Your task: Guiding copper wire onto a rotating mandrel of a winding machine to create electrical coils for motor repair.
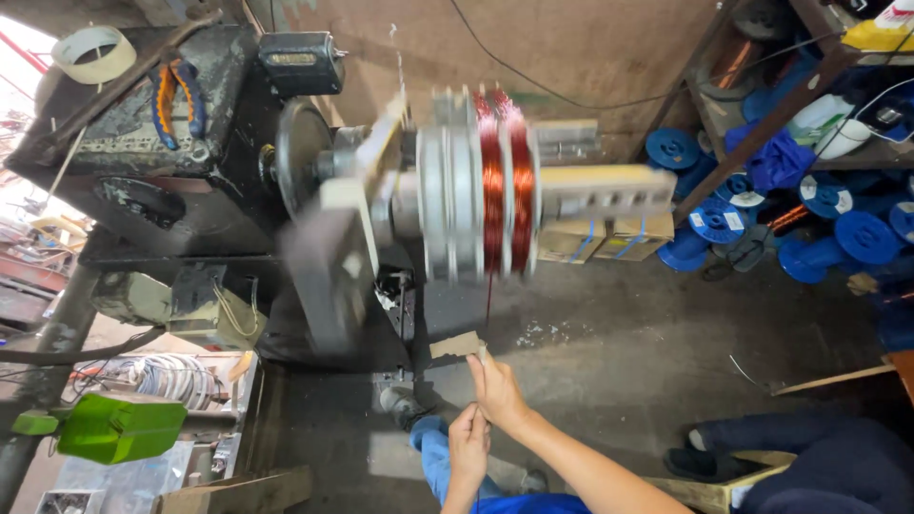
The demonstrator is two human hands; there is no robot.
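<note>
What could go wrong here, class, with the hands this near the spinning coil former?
1. The right hand guides thin copper wire up to the blurred, spinning winding former; a snag might cut or pull the fingers.
2. The left hand sits just behind, so it could be drawn in too.
3. The cardboard piece at the fingertips could slip, and the wire may wander off its groove.

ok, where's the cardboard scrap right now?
Head view, centre: the cardboard scrap is pinched by the right hand, below the spinning copper coil.

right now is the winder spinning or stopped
Spinning: the winder and its crank arm are motion-blurred while the fixed machine body beside them is sharp.
</note>
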